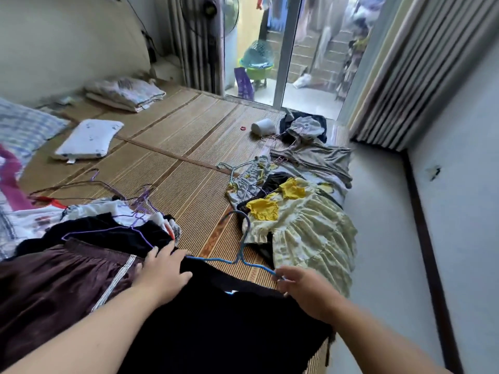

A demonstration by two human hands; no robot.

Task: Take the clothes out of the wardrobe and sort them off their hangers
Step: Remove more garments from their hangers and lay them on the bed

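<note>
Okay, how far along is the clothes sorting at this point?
Partly done. Clothes lie in heaps on the mat, and bare hangers sit loose beside them. In hand: the right hand pinches the blue hanger by its end while the left hand rests on the black garment on it. Left: hangers poke out around the yellow-patterned dress and grey garment, and a purple hanger lies on the left pile.
</note>
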